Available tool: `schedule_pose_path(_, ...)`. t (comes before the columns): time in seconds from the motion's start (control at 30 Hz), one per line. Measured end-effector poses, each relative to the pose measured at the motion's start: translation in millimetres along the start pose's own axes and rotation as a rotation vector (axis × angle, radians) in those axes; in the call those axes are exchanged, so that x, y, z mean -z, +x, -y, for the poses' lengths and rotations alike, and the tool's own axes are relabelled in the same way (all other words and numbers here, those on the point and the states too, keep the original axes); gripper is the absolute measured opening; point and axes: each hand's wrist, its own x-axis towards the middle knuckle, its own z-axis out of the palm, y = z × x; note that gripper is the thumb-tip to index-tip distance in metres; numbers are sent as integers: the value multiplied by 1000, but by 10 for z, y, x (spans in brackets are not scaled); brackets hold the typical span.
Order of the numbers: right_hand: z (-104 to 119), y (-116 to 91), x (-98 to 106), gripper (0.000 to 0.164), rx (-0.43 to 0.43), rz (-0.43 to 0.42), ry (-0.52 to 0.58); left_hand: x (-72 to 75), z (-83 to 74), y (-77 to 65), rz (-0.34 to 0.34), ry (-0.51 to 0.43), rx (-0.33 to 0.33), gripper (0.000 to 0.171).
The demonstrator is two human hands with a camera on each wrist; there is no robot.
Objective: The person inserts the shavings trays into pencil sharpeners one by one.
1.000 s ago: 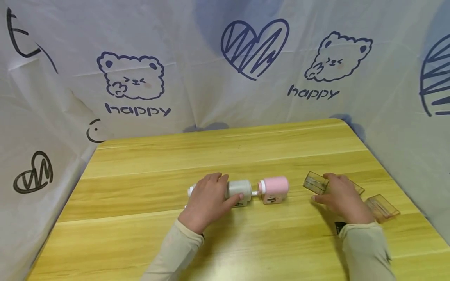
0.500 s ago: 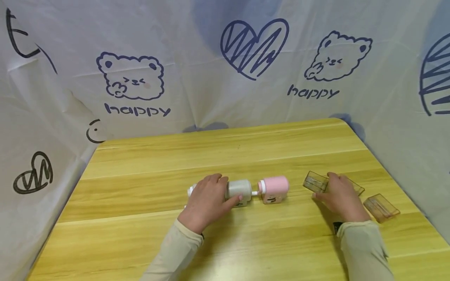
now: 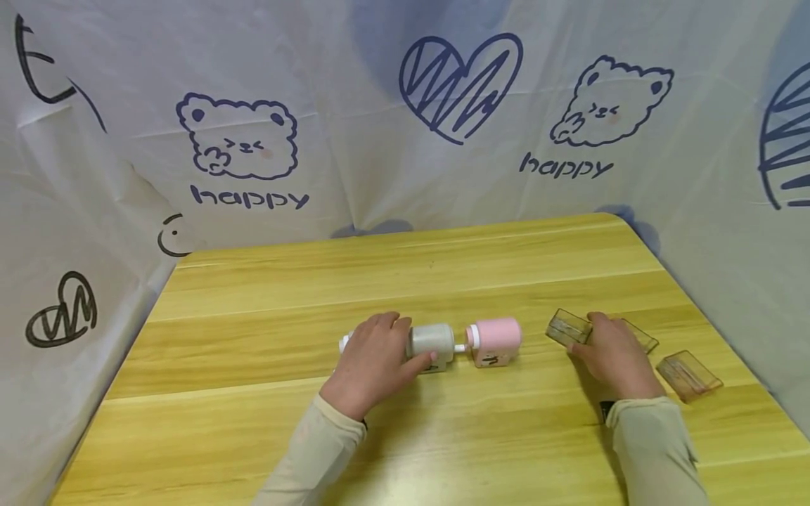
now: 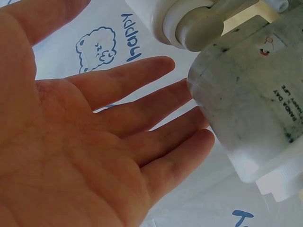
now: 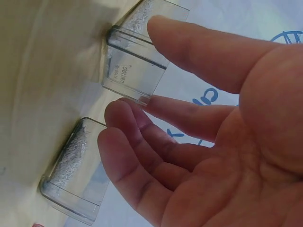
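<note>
My left hand (image 3: 370, 365) lies over the left end of a row of what look like crank pencil sharpeners. In the left wrist view its fingers are outstretched, with fingertips right at the speckled grey sharpener (image 4: 246, 90) marked "Panda Day". A white part (image 3: 344, 343) peeks out left of that hand; the rest there is hidden. Right of the grey one lies a pink sharpener (image 3: 498, 339). My right hand (image 3: 619, 357) pinches the right end of a clear drawer (image 5: 135, 71) holding shavings between thumb and index finger. Its other fingers curl near a second clear drawer (image 5: 78, 170).
An amber-tinted clear drawer (image 3: 690, 376) lies right of my right hand, towards the right edge of the wood-grain table (image 3: 405, 281). White cloth (image 3: 354, 126) with drawn bears and hearts hangs around the back and sides.
My right thumb and fingers have drawn slightly closer together at the left clear drawer. The left hand and the sharpeners stay where they were.
</note>
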Motion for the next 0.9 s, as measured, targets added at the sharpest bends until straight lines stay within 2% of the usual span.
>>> schedule_pose_path(0.47,30,-12,-2,62,81,-34,44,4,18,-3,16,2,7,48)
schedule_pose_path(0.9,114,-69,10,61,128,119,141,20,28,-13,26,-8,31,50)
